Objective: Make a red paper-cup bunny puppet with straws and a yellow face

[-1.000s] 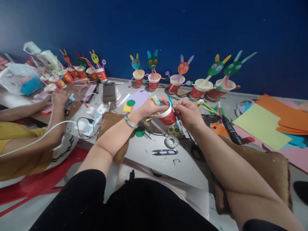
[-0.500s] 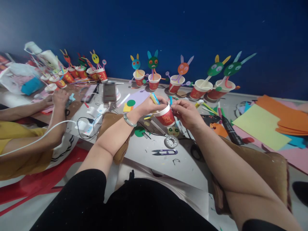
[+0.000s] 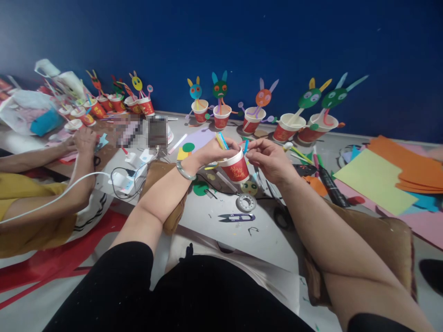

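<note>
My left hand (image 3: 212, 152) is closed on the rim of a red and white paper cup (image 3: 236, 169), held above the table. A yellow and blue strip (image 3: 222, 141) sticks up beside the thumb. At the cup's right rim, my right hand (image 3: 270, 160) pinches a short blue strip (image 3: 246, 146) between thumb and fingertips. Below the cup lie a roll of white tape (image 3: 246, 203), a pale round paper face (image 3: 249, 187) and purple thread snips (image 3: 237, 217). A green paper circle (image 3: 200, 188) rests to the left of the tape.
Along the blue wall stand several cups with paper rabbit figures (image 3: 254, 121). Coloured paper sheets (image 3: 377, 180) and a black marker (image 3: 332, 186) lie at right. A power strip (image 3: 136, 173) with cables sits at left, near another person's hands (image 3: 85, 140). Brown cushions (image 3: 380, 249) flank the table edge.
The cup has tilted more upright and shifted slightly left. My right hand's fingers have moved a little at the rim, beside the blue strip.
</note>
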`<state>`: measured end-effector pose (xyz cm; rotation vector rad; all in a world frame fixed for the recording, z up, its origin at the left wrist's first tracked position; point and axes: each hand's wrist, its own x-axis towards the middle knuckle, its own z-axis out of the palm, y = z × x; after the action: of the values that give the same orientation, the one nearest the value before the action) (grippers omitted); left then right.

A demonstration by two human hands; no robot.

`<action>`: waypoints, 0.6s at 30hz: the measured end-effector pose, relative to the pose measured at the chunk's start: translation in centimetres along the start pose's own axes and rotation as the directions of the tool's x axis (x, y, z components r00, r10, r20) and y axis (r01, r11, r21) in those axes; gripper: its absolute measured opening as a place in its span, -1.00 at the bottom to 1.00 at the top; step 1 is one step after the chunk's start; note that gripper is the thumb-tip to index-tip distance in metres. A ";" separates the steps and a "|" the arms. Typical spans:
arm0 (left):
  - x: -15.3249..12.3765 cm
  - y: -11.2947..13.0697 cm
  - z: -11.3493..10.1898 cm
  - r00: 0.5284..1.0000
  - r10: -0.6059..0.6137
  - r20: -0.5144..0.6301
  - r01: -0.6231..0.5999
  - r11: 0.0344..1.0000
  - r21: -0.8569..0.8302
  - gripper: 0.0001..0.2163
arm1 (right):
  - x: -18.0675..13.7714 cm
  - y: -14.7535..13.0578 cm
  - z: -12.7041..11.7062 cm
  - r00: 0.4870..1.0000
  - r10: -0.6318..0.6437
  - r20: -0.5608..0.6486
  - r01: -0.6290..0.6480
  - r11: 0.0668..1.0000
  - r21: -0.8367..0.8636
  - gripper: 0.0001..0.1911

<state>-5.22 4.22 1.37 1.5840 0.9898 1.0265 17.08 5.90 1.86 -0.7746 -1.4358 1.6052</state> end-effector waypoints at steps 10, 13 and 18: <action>0.1 0.7 0.0 0.998 -0.013 0.061 0.013 1.000 -0.007 -0.80 | -0.4 -0.3 0.4 0.999 -0.044 -0.013 0.043 0.998 -0.053 -0.45; 0.1 0.6 0.0 0.998 -0.026 0.052 0.026 1.000 0.003 -0.82 | -0.3 -0.1 0.3 0.999 -0.048 -0.017 0.046 0.996 -0.070 -0.47; 0.2 0.3 -0.2 0.998 -0.039 0.039 0.039 0.999 0.000 -0.82 | -0.1 -0.1 0.3 0.998 -0.055 -0.016 0.054 0.997 -0.054 -0.46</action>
<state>-5.34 4.41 1.77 1.5722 0.9897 0.9651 16.93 5.65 1.95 -0.7712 -1.4808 1.5206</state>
